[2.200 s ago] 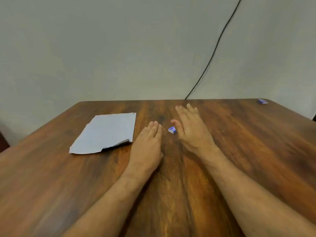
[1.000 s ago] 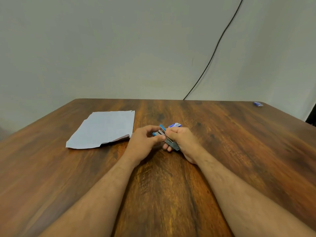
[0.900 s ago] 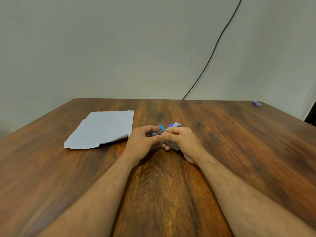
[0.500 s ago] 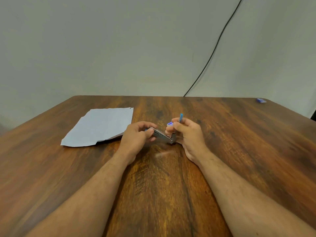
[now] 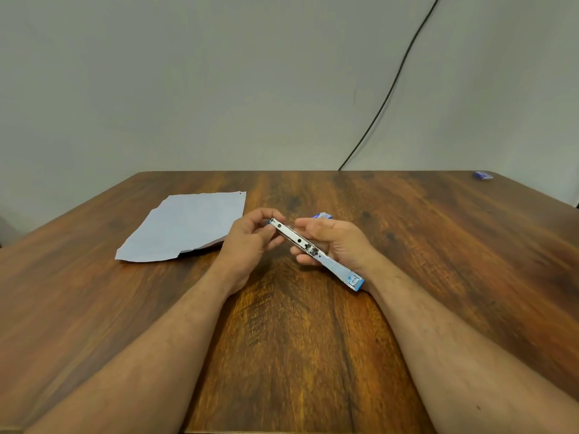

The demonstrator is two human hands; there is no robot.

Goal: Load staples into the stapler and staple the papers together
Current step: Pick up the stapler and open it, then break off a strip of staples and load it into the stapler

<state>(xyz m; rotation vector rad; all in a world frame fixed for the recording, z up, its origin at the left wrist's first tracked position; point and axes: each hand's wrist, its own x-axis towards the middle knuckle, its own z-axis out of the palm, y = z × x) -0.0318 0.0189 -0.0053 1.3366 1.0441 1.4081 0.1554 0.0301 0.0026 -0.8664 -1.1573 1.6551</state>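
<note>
Both hands hold the opened-flat stapler (image 5: pixel 315 252) above the counter (image 5: pixel 438 245) — left hand (image 5: pixel 250 242) fingers pinching its far end, right hand (image 5: pixel 335 242) fingers curled around its middle — long axis slanting from far-left to near-right, blue tip nearest.

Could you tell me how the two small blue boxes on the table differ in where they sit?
The near blue box lies mid-table, largely hidden behind the right hand; the far blue box sits alone at the far right corner, fully visible. The near one is within easy reach, the far one well away. Both are small, blue and lying flat.
</note>
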